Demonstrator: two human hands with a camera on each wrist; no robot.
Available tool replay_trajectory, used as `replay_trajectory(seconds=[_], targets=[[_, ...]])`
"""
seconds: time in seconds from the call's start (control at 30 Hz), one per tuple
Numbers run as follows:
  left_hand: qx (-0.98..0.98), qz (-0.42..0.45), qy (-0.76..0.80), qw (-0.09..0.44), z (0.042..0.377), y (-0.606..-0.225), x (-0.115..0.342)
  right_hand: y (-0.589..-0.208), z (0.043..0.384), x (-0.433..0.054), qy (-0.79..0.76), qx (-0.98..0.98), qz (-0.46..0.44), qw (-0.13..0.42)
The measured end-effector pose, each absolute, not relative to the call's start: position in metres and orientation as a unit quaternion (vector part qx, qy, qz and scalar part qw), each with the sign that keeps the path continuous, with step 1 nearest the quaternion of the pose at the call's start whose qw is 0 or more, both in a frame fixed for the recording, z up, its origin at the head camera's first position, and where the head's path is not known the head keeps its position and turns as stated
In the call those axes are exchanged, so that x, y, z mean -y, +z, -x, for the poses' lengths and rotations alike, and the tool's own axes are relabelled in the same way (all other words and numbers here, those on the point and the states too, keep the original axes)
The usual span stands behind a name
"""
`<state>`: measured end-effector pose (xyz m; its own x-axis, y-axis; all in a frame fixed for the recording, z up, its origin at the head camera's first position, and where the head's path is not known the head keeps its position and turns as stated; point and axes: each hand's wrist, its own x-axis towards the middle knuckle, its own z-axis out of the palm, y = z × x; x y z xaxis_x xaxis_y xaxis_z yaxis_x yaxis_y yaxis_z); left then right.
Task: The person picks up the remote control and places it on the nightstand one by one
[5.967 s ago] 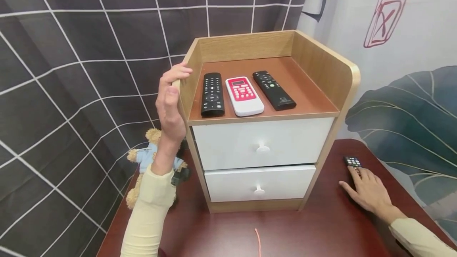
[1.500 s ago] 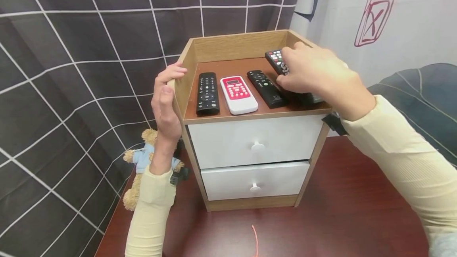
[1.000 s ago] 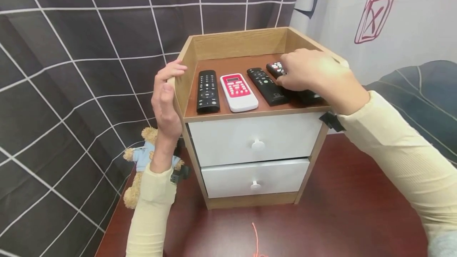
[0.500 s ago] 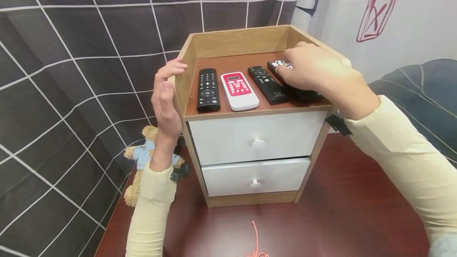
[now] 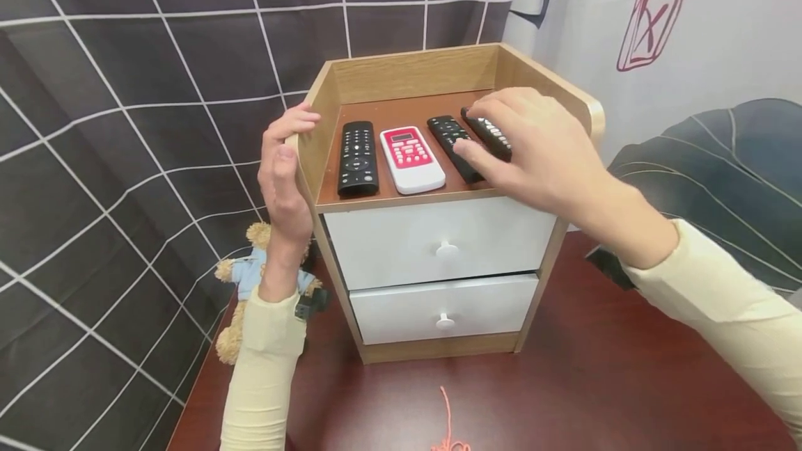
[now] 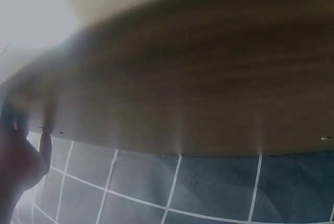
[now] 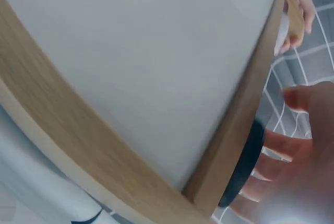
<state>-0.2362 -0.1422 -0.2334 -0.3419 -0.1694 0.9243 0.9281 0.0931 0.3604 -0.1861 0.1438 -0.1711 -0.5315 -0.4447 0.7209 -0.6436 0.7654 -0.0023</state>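
A small wooden cabinet (image 5: pixel 416 195) carries several remote controls side by side on its brown top. Leftmost lies a black remote (image 5: pixel 358 159), then a white-and-red remote (image 5: pixel 411 159), then another black remote (image 5: pixel 460 159). The rightmost black remote (image 5: pixel 491 134) is partly covered by my right hand (image 5: pixel 541 152), whose fingers extend over it with the thumb apart. In the right wrist view, the fingers of that hand (image 7: pixel 292 156) are spread beside a dark edge of the remote (image 7: pixel 245 164). My left hand (image 5: pixel 285 172) grips the front of the cabinet's left side panel (image 5: pixel 316 131).
Two white drawers, an upper (image 5: pixel 388 249) and a lower (image 5: pixel 395 315), face forward with round knobs. Left of the cabinet sits a teddy bear (image 5: pixel 250 273) in blue. An orange-red cord (image 5: pixel 447 416) lies on the dark red table (image 5: pixel 595 367). Grid-patterned cloth (image 5: pixel 156 159) hangs behind.
From the table at right, my right hand has brought the rightmost remote onto the cabinet top, set it down and loosened its fingers. The left hand keeps its grip on the panel.
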Motion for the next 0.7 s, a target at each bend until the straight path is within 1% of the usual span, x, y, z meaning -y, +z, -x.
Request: replay_trajectory(seconds=[0.1,0.2,0.57,0.7], targets=[[0.573,0.328,-0.586,0.47,0.236,-0.233,0.142,-0.186,0.181,-0.14,0.145,0.811,-0.383,0.418],[0.574,0.327,-0.586,0.469,0.237,-0.233,0.142,-0.203,0.174,-0.136,0.142,0.779,-0.425,0.439],[0.596,0.344,-0.563,0.457,0.236,-0.234,0.149,-0.263,0.162,-0.126,0.107,0.718,-0.53,0.438],[0.634,0.352,-0.535,0.434,0.228,-0.237,0.156,-0.28,0.159,-0.126,0.102,0.695,-0.555,0.447]])
